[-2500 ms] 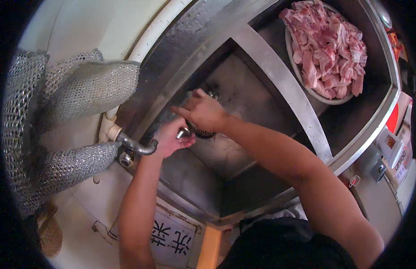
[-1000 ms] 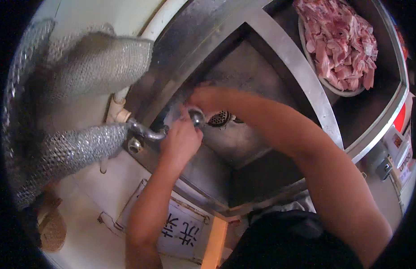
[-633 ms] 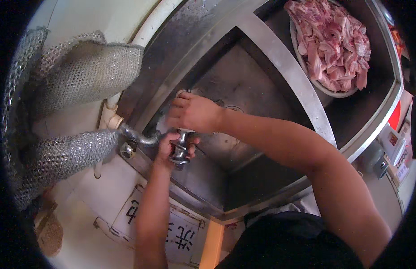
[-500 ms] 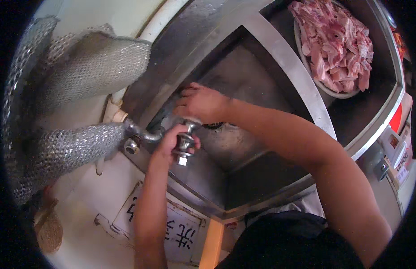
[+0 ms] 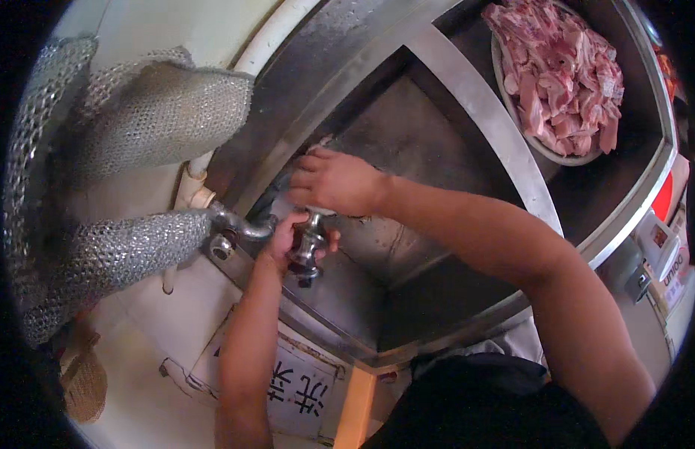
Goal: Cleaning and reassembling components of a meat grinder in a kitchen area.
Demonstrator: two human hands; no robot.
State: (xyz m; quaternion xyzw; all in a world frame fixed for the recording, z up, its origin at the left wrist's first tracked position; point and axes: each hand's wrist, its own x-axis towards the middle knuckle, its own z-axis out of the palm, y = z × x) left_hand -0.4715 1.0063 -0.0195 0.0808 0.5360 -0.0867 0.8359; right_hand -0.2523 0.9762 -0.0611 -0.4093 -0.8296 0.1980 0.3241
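Observation:
My left hand (image 5: 284, 238) is closed round a shiny turned metal fitting (image 5: 308, 243) with a narrow neck and stepped rings. A dark end of the fitting points toward me. Just beyond it, my right hand (image 5: 338, 181) is closed, with its fingers curled down over the fitting's upper end. Something whitish (image 5: 282, 203) shows under those fingers, too hidden to name. Both hands are over the left basin of a stainless steel sink (image 5: 407, 142), close to its left wall.
Left of my hands, a metal pipe elbow (image 5: 246, 226) joins a pale plastic pipe (image 5: 191, 193). Silvery woven sleeves (image 5: 130, 243) hang beside it. In the right basin stands a bowl (image 5: 504, 90) heaped with raw meat pieces (image 5: 561, 82). A steel divider (image 5: 486, 112) separates the basins.
My right hand has shifted slightly and its fingers are lower over the fitting. My left hand has tilted the fitting, whose near end now looks darker and sits a little lower.

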